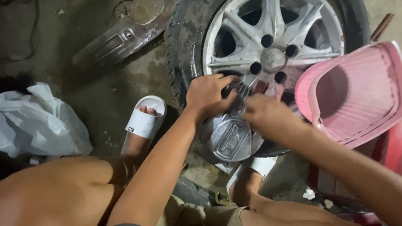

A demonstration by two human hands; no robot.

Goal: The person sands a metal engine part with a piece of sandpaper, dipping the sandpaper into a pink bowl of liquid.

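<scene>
Both my hands grip the silver hubcap (230,139) at its far edge: left hand (208,95) curled over it, right hand (269,116) pinching beside. Alloy wheel (270,36) just beyond.

Left hand (208,93) curled, fingers bent in grip, forearm bare, extended forward. Right hand (269,116) blurred, reaching in from right, close beside left. Knees bent, squatting.
</scene>
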